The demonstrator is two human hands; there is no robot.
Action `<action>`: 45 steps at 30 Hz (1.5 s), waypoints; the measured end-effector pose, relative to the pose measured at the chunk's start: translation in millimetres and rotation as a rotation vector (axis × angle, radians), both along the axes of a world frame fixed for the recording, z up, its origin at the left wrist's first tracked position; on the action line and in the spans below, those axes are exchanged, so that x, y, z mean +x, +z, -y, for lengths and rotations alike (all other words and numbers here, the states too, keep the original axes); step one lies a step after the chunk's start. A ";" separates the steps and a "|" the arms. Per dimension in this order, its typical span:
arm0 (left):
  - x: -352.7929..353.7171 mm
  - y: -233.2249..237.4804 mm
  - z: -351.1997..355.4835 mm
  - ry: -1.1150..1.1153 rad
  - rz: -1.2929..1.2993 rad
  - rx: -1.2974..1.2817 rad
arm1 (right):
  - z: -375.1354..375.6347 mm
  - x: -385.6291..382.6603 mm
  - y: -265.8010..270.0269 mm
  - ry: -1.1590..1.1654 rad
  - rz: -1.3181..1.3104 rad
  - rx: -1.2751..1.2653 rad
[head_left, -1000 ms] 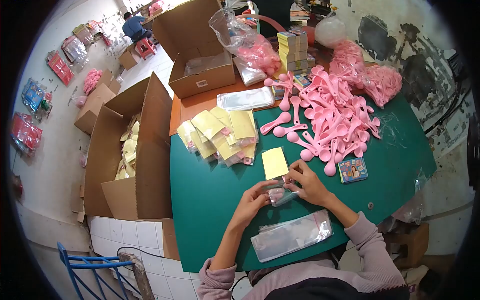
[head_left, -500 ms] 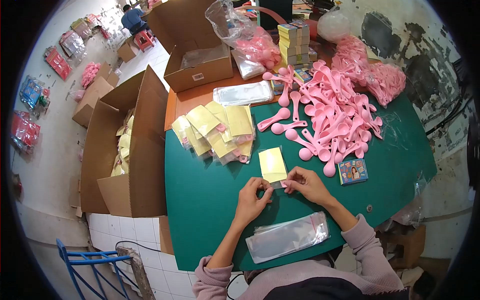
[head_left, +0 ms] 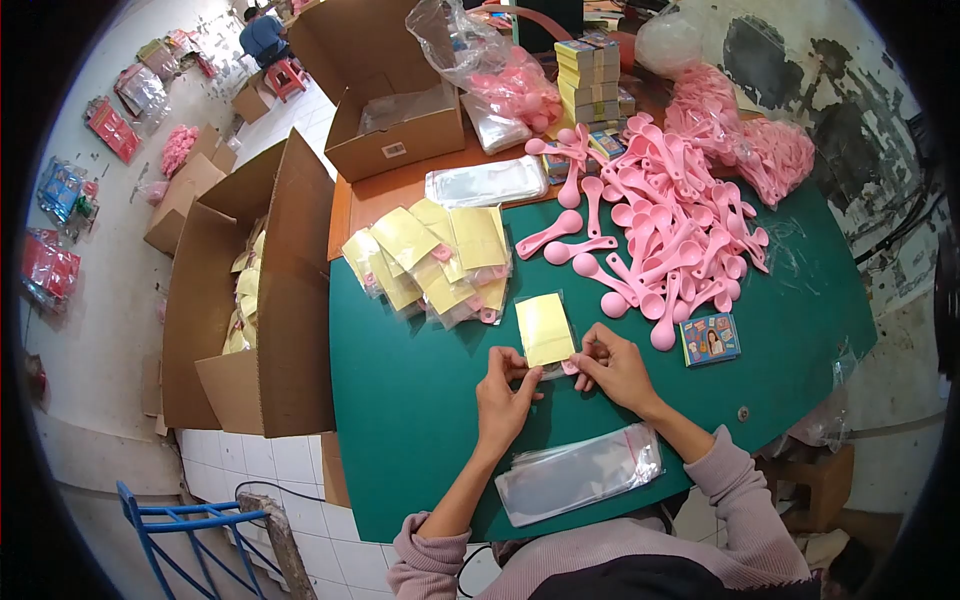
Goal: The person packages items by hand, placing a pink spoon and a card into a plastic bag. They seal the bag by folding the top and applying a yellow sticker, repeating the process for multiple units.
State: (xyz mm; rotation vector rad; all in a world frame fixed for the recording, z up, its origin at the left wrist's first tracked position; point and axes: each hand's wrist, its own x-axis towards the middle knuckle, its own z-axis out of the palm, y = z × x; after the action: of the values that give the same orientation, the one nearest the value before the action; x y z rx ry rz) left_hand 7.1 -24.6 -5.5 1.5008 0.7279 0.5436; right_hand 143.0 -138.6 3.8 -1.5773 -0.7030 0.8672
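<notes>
A small clear plastic bag with a yellow card (head_left: 546,330) inside lies on the green tabletop. A pink piece, which looks like a spoon handle's end, shows at its lower right corner. My left hand (head_left: 508,392) pinches the bag's lower left edge between thumb and finger. At the lower right corner, my right hand (head_left: 618,372) is closed on the same bag. Nearer my body lies a stack of flat clear plastic bags (head_left: 575,475). Beyond my left hand is a pile of filled bags with yellow cards (head_left: 440,265).
Pink spoons (head_left: 675,225) form a heap at the back right, near a stack of picture cards (head_left: 710,340). An open carton (head_left: 295,300) with more filled bags stands left of the green table (head_left: 400,440). Another person (head_left: 263,40) sits far off at the back left.
Both hands have shifted slightly along the bag's lower edge, and my right fingers have lifted a little. The bag's bottom now looks drawn up closer to the card.
</notes>
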 end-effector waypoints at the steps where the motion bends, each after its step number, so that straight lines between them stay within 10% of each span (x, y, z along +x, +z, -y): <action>1: -1.4 -1.6 -0.7 -0.043 -0.053 0.023 | -0.7 -0.5 1.1 0.000 -0.001 0.001; 10: -3.6 7.2 -3.2 -0.107 -0.069 0.205 | 4.4 4.0 5.2 0.062 0.006 -0.018; 15: -15.0 46.5 -41.9 0.034 0.023 0.336 | 20.6 30.3 17.7 0.025 0.877 -0.043; 17: -19.9 68.5 -50.8 0.268 -0.292 1.189 | 22.3 37.9 23.7 -0.067 0.977 -0.159; 18: -19.0 71.7 -47.4 0.268 -0.284 1.195 | 23.4 45.1 23.2 -0.148 1.130 -0.232; 22: -15.9 60.4 12.9 -0.504 -0.146 0.762 | 8.9 61.7 12.2 -0.196 1.328 -0.375; 26: -10.0 41.1 52.6 -0.772 -0.333 0.769 | -11.9 82.4 -7.5 -0.152 1.460 -0.439; 36: -7.5 30.1 26.6 -0.796 -0.154 0.292 | -3.5 80.9 21.4 -0.160 0.917 -0.116; 39: -7.1 26.8 16.6 -0.765 0.022 0.275 | 5.5 59.1 48.5 -0.066 0.359 -0.113; 42: -8.3 21.4 1.1 -0.544 0.100 -0.347 | 13.6 36.8 57.0 -0.060 0.190 0.096; 45: -10.1 19.0 -14.3 -0.433 0.082 -0.411 | 16.3 23.4 65.2 -0.044 0.163 0.154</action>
State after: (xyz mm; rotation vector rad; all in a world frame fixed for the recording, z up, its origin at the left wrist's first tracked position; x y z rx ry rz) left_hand -2.9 -10.3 13.6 1.1922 0.4001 0.1141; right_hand 166.3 -154.8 68.9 -1.5303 -0.8281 0.6409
